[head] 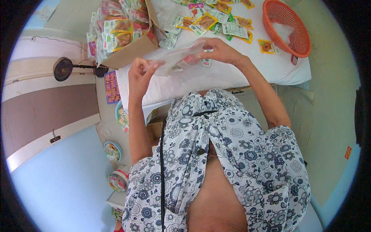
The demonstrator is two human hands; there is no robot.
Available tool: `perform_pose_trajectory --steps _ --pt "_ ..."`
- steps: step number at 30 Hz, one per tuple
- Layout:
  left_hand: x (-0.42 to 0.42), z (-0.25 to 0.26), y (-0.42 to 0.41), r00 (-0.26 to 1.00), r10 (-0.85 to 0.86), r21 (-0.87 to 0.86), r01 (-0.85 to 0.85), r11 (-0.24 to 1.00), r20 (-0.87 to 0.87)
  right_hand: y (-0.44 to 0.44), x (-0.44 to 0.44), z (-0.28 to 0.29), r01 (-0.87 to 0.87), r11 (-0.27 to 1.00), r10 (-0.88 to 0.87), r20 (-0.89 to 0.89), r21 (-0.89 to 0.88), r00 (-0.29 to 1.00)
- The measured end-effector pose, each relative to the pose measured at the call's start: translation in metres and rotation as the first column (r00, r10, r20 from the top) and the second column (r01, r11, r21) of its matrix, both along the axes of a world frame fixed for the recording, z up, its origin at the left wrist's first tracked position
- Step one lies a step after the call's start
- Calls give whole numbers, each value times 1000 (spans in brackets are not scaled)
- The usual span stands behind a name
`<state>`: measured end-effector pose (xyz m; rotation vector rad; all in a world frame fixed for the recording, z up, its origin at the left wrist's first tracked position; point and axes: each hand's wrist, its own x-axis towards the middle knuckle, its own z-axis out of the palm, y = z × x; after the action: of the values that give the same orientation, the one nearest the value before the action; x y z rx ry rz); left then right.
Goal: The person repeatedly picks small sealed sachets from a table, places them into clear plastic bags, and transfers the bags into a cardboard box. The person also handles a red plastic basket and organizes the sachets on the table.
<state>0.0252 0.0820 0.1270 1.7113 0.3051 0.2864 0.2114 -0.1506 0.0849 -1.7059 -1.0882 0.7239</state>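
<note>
A clear zip-top plastic bag [174, 61] is stretched between my two hands above the white-covered table [174, 90]. My left hand [142, 71] pinches its left corner between thumb and fingers. At the other end, my right hand [220, 50] grips the upper right of the bag. A reddish packet [185, 61] shows at the bag; whether it lies inside or behind the film I cannot tell. Just under my right hand a small pale packet [206, 62] is partly hidden. Beyond my hands lies a loose pile of yellow-edged food packets [204, 23].
A cardboard box [130, 53] crammed with filled bags [118, 33] stands at the back left. An orange plastic basket [304, 37] holding clear bags [282, 32] sits at the right, beside a single packet [268, 47]. Tubs of packets [111, 152] stand on the floor to the left.
</note>
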Motion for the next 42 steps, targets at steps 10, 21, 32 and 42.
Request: perform_pose_trajectory --steps 10,21,32,42 --pt "-7 -17 11 937 -76 113 121 986 -340 2 -1 -4 78 995 -67 -183 55 981" --pt "-3 -38 8 999 -9 183 17 983 -45 5 3 -13 111 994 -112 -262 -19 958" --pt "25 -67 11 987 122 59 -117 991 -106 42 21 -62 333 940 -340 -121 -71 933" --pt "41 -96 27 906 107 340 43 940 -409 44 41 -98 205 879 -260 -73 -431 963"
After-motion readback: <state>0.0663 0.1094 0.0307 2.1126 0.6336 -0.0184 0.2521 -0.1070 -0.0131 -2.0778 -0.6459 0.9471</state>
